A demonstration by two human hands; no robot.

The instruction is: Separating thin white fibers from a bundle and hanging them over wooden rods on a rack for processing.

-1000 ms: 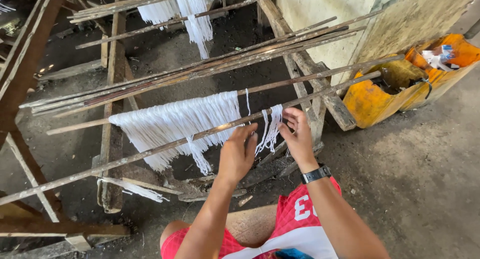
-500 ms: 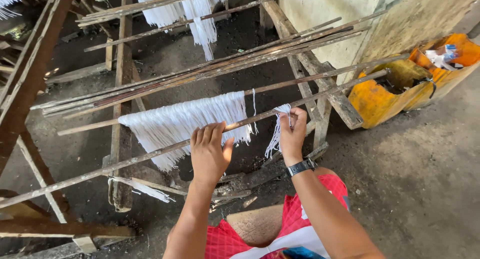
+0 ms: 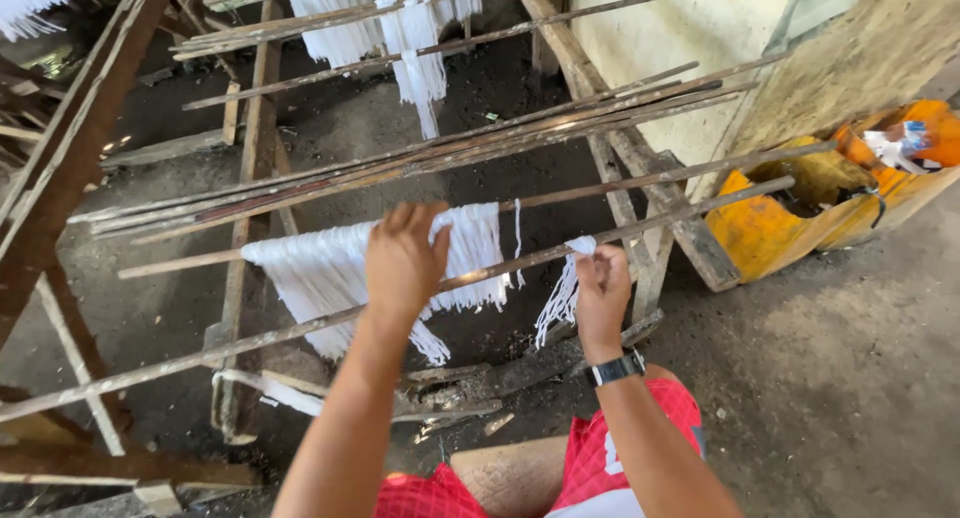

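A sheet of white noodle-like strands hangs over two long bamboo poles; the nearer pole runs from lower left to upper right. My left hand reaches over the nearer pole and rests on the right part of the hanging strands, fingers curled. My right hand, with a black wristwatch, pinches a small separate bundle of white strands draped on the nearer pole, right of the main sheet.
A bundle of bare poles lies on the wooden rack behind. More white strands hang at the top. An orange-yellow container leans by the wall at right. A wooden frame stands at left. The ground is dark dirt.
My left hand has shifted left, from beside the right hand onto the main sheet of strands. My right hand has stayed on the small bundle at the pole.
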